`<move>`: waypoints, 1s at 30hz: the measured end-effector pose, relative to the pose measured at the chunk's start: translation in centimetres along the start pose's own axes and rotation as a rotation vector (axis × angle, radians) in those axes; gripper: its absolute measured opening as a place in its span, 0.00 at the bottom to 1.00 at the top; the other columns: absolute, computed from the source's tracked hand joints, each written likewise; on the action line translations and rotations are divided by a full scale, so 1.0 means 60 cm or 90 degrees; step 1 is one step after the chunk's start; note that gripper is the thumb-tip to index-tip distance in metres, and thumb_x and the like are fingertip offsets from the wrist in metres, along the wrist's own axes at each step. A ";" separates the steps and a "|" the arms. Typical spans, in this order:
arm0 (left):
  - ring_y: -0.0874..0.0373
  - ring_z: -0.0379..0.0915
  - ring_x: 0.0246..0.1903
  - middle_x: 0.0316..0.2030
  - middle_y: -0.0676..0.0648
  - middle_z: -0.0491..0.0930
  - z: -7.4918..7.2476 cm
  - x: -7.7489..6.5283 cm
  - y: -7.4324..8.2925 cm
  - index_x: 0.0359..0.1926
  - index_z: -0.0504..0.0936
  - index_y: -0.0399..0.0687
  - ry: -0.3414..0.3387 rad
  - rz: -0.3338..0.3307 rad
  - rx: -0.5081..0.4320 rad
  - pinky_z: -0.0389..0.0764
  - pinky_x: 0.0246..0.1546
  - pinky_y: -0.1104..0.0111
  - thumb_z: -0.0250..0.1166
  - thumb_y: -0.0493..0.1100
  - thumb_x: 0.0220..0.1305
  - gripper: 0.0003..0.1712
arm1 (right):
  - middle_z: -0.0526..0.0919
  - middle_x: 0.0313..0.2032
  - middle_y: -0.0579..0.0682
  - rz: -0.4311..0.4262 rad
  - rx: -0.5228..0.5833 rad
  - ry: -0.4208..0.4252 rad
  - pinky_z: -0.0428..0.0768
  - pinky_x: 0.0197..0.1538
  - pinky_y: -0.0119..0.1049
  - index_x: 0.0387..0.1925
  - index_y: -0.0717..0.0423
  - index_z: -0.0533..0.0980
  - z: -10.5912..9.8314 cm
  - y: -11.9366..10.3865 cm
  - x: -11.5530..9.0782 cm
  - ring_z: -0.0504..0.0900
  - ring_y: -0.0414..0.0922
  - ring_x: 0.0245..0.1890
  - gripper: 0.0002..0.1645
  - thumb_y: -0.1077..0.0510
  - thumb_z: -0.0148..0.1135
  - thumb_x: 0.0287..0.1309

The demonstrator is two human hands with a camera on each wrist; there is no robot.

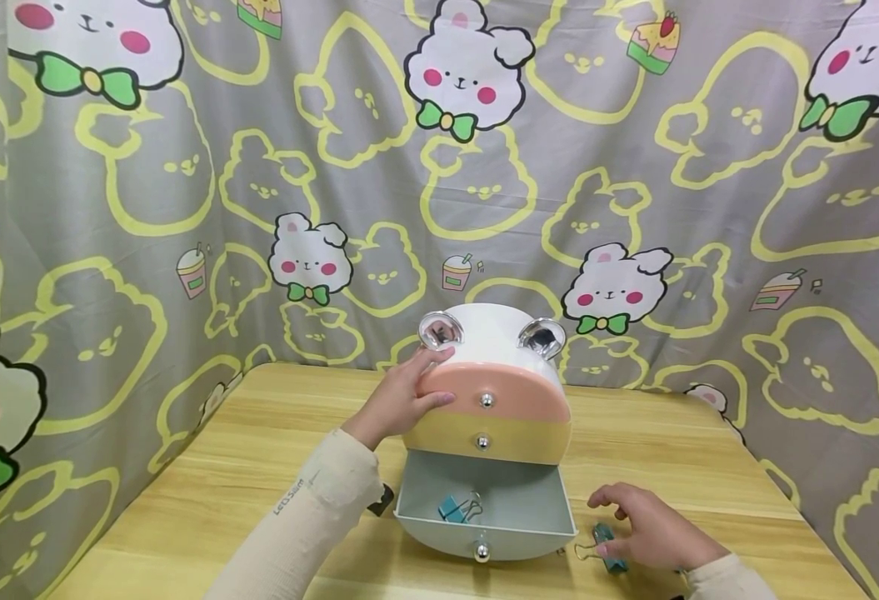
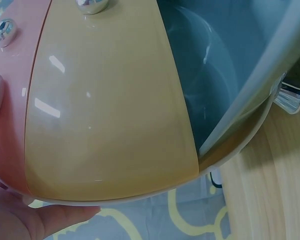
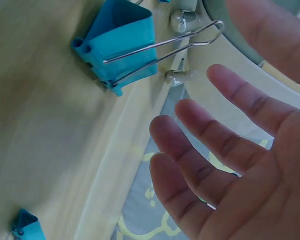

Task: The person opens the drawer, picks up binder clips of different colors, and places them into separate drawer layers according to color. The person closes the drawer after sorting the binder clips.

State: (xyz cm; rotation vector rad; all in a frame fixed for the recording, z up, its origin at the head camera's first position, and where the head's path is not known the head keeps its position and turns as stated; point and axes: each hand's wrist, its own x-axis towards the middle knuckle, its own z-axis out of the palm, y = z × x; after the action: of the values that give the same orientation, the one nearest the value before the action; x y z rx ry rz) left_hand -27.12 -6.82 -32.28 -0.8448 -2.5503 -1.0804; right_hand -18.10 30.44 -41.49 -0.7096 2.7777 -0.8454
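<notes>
A small desktop drawer unit (image 1: 487,342), white on top with two shiny round eyes, has a pink, a yellow and a grey-green drawer with silver knobs. My left hand (image 1: 407,396) holds its upper left side, thumb on the pink drawer front (image 2: 7,125). The bottom drawer (image 1: 529,500) is pulled out, and a teal binder clip (image 1: 451,508) lies in it. My right hand (image 1: 660,525) is beside the drawer's right end, fingers spread and slightly bent. Right by those fingers, another teal binder clip (image 3: 122,45) rests on the table with its wire handle toward the palm.
A further teal clip (image 3: 27,227) sits on the wooden table (image 1: 289,417), farther off in the right wrist view. A dark object (image 1: 382,500) lies left of the open drawer, partly behind my left sleeve. A patterned grey curtain (image 1: 379,192) hangs behind the table.
</notes>
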 end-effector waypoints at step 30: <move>0.51 0.72 0.44 0.52 0.44 0.75 -0.001 -0.002 0.000 0.67 0.68 0.55 0.004 -0.002 -0.004 0.74 0.51 0.51 0.70 0.48 0.59 0.36 | 0.77 0.40 0.50 0.078 0.074 -0.073 0.77 0.39 0.47 0.46 0.60 0.76 0.024 0.019 0.004 0.73 0.51 0.36 0.31 0.58 0.80 0.39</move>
State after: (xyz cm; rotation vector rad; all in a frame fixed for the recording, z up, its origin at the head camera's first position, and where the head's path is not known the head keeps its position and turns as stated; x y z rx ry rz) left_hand -27.04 -6.91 -32.29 -0.8390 -2.5453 -1.0909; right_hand -18.37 30.43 -43.34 -0.5454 2.6157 -0.9034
